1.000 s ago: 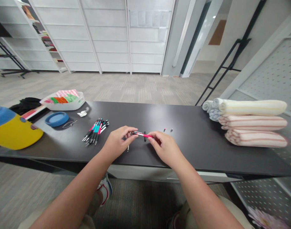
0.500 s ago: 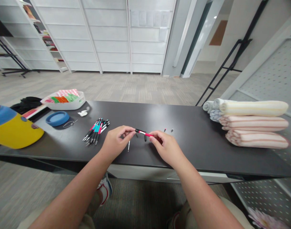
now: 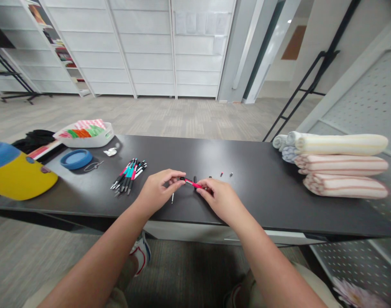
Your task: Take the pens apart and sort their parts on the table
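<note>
Both my hands hold a red pen (image 3: 191, 183) just above the black table (image 3: 262, 201). My left hand (image 3: 158, 190) pinches its black left end, and my right hand (image 3: 219, 197) pinches its right end. A thin pen refill (image 3: 172, 198) lies on the table under my left hand. A small black pen part (image 3: 195, 180) sits just behind the pen. Three tiny pen parts (image 3: 221, 174) lie further back to the right. A bundle of several pens (image 3: 128, 174) in red, teal and black lies to the left.
At the table's left are a blue round lid (image 3: 76, 158), a white tray of coloured items (image 3: 86, 134), a white clip (image 3: 110, 152) and a yellow and blue object (image 3: 17, 177). Rolled towels (image 3: 339, 164) are stacked at the right.
My hands have moved closer together along the pen and slightly lower toward the table. Another tiny part now shows behind my right hand.
</note>
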`<control>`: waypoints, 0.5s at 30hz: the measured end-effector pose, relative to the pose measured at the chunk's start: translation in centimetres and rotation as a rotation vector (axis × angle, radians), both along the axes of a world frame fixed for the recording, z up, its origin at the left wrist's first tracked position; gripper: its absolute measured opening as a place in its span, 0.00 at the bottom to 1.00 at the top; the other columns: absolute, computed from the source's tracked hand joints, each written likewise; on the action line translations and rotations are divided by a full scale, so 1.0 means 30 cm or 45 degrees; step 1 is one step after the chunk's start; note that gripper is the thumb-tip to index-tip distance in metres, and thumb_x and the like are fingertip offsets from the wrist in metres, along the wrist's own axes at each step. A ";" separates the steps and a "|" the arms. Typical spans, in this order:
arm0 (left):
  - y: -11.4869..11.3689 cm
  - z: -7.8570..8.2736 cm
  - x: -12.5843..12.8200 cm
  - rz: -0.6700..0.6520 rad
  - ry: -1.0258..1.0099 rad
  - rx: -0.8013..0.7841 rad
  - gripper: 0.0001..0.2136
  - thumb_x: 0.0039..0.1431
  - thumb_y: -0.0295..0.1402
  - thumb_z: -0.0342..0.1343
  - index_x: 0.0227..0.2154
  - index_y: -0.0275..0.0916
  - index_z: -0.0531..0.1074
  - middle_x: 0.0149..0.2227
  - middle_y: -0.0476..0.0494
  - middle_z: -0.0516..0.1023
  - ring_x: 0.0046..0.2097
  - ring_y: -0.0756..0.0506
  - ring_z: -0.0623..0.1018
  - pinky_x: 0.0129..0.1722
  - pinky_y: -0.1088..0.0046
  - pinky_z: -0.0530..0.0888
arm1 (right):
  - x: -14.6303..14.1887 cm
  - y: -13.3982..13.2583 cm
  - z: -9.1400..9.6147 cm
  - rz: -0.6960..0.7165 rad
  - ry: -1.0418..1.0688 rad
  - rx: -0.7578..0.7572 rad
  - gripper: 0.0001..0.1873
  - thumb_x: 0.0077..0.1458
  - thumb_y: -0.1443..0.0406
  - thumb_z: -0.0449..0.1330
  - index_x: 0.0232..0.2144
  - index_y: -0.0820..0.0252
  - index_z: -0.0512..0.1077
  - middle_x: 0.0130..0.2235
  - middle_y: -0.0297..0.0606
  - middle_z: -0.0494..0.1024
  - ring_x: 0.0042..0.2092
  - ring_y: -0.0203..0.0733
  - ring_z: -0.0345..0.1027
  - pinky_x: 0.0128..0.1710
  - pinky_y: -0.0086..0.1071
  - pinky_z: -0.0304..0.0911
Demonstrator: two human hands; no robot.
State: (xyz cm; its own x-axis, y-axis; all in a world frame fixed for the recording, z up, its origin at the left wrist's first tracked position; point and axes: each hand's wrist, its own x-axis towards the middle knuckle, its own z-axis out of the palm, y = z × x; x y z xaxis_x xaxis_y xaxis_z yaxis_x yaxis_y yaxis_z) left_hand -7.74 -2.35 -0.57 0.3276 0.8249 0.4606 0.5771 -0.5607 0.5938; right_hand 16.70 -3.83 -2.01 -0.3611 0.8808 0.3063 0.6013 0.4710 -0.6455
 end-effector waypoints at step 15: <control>0.006 -0.023 -0.012 -0.097 -0.218 -0.077 0.11 0.66 0.38 0.62 0.48 0.43 0.80 0.43 0.43 0.82 0.43 0.45 0.80 0.47 0.68 0.76 | -0.010 0.000 -0.003 0.021 -0.141 0.101 0.02 0.62 0.68 0.65 0.38 0.57 0.78 0.36 0.35 0.77 0.36 0.39 0.70 0.38 0.31 0.63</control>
